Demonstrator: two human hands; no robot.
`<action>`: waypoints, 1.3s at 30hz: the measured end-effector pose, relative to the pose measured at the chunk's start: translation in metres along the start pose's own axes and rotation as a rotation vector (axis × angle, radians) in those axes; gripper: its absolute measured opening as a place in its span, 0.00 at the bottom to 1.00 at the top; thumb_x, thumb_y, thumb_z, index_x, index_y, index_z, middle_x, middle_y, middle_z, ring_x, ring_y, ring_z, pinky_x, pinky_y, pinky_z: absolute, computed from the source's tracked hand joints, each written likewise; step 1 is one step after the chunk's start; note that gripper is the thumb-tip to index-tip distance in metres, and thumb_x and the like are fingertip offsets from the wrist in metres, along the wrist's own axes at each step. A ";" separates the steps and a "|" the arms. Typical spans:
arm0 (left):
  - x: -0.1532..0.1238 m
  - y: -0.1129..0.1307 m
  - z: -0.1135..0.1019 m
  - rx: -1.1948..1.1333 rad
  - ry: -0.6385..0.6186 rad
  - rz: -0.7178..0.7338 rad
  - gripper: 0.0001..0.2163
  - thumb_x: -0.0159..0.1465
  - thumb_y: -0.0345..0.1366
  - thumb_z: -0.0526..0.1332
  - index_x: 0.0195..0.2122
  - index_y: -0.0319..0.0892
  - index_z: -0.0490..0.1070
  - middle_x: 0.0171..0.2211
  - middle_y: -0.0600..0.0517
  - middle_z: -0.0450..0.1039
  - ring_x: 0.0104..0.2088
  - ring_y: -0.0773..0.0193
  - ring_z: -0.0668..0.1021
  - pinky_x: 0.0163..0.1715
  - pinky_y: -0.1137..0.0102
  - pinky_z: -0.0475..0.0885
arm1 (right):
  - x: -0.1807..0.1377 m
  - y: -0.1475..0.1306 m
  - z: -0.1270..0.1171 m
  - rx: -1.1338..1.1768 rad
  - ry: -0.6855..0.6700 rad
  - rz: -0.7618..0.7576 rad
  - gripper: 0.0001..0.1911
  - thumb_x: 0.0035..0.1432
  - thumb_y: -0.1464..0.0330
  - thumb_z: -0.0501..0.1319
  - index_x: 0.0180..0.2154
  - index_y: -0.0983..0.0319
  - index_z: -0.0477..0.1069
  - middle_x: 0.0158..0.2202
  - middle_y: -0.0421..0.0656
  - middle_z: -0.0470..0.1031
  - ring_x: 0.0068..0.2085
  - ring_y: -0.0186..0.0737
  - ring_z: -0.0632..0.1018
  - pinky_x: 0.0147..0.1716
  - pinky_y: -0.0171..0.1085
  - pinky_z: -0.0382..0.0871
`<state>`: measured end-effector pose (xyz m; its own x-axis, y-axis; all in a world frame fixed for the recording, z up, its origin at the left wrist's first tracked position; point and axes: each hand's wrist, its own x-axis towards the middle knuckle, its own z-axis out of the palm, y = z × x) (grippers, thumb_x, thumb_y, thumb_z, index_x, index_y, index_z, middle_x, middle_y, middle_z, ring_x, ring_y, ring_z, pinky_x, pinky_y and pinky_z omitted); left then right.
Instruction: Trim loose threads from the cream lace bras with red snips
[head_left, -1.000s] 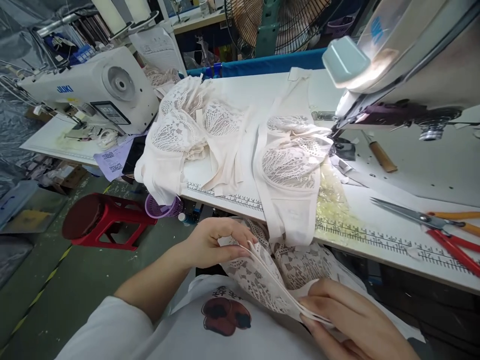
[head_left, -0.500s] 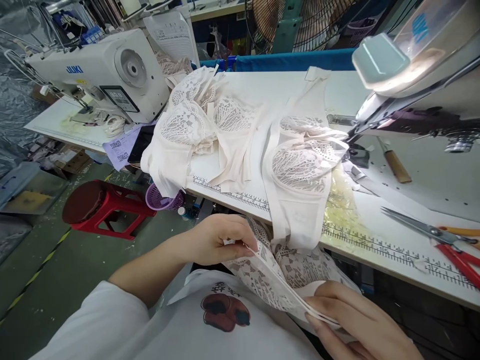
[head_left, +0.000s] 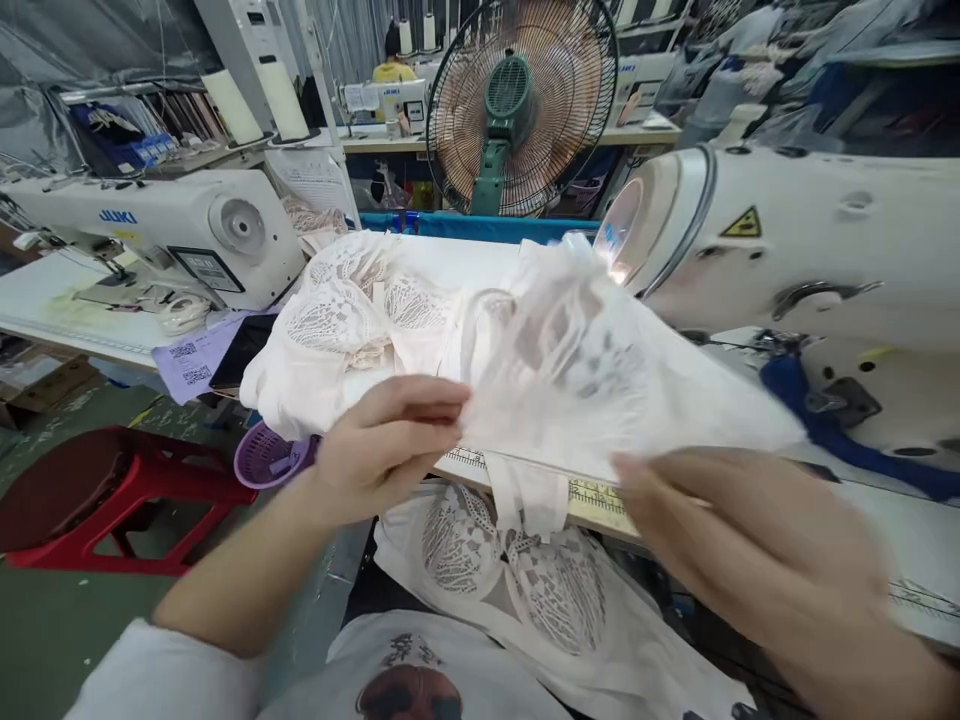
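Lifted from lap to table height, both hands [head_left: 390, 445] pinch the lace piece [head_left: 592, 380].

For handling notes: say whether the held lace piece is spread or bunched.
Spread: the lace piece stretches between left hand and right hand, blurred.

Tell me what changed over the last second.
The left hand and right hand raised the lace piece they were pinching from the lap to above the table, where it blurs in motion. Unchanged: both grips, the lace pile on the table, more lace in the lap.
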<state>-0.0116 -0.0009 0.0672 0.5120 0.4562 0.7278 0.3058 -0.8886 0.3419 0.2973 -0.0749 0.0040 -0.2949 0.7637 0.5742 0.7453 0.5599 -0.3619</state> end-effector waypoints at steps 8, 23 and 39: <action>-0.122 -0.017 0.081 -0.618 0.230 -0.995 0.10 0.59 0.41 0.62 0.30 0.40 0.67 0.33 0.50 0.70 0.33 0.66 0.76 0.37 0.65 0.75 | 0.003 0.006 0.068 -0.370 -0.113 -0.347 0.11 0.59 0.77 0.57 0.41 0.58 0.71 0.28 0.42 0.79 0.29 0.41 0.78 0.26 0.38 0.68; -0.088 0.006 0.101 -1.255 0.080 -1.423 0.20 0.48 0.51 0.68 0.25 0.37 0.66 0.17 0.55 0.71 0.14 0.73 0.71 0.15 0.78 0.66 | -0.006 0.006 0.067 -0.230 -0.169 -0.337 0.17 0.56 0.79 0.59 0.47 0.61 0.70 0.29 0.47 0.77 0.31 0.48 0.77 0.29 0.43 0.70; -0.077 0.014 0.086 -1.158 0.070 -1.310 0.17 0.52 0.47 0.67 0.25 0.37 0.68 0.18 0.53 0.74 0.13 0.74 0.70 0.14 0.78 0.65 | 0.001 0.002 0.071 -0.277 -0.009 -0.373 0.08 0.58 0.79 0.59 0.39 0.63 0.70 0.25 0.43 0.75 0.28 0.38 0.75 0.27 0.36 0.67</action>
<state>0.0222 -0.0446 -0.0352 0.3750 0.8622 -0.3405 -0.2441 0.4461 0.8610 0.2557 -0.0504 -0.0484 -0.5771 0.5301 0.6213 0.7190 0.6905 0.0788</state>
